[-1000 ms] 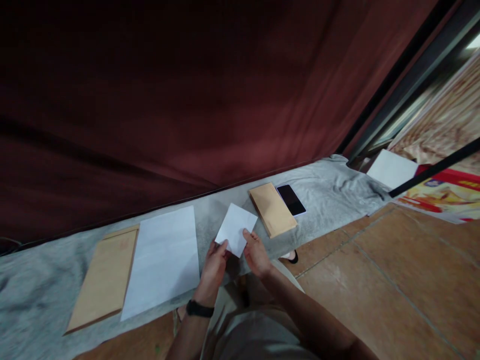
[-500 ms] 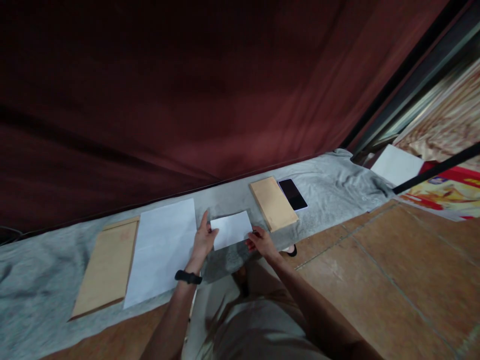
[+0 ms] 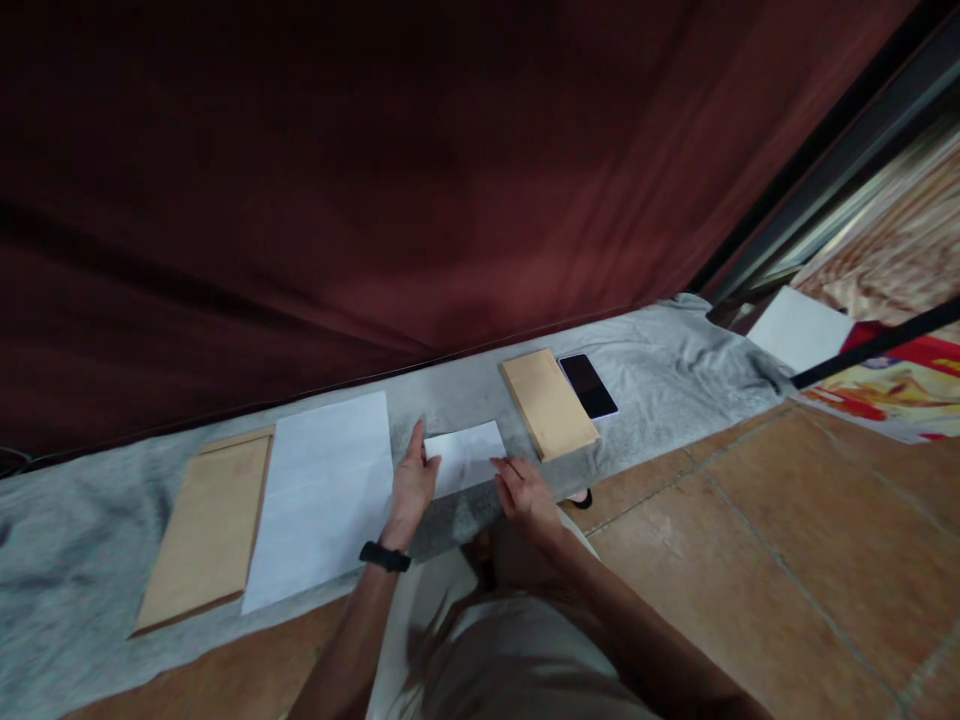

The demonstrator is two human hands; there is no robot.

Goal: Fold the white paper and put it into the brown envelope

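A small white sheet of paper (image 3: 468, 458), apparently folded, is between my two hands over the grey cloth. My left hand (image 3: 412, 488), with a dark band at the wrist, holds its left edge. The thumb lies on the paper while the index finger points away along the edge; the other fingers are mostly hidden. At the right edge, my right hand (image 3: 526, 496) pinches the near corner with its fingertips, the remaining fingers curled. Left of my hands lies a large white sheet (image 3: 322, 490). Beyond my right hand is a small brown envelope (image 3: 550, 403).
A larger brown envelope (image 3: 204, 530) lies at the far left, beside the large sheet. A dark-screened phone (image 3: 589, 386) is next to the small envelope. Grey cloth (image 3: 675, 350) covers the narrow surface, with a dark red curtain (image 3: 450, 200) behind. Tiled floor (image 3: 750, 530) shows at right.
My right hand has shifted slightly, its fingertips now further over the paper's right edge. My left hand remains at the left edge. The view has moved a little.
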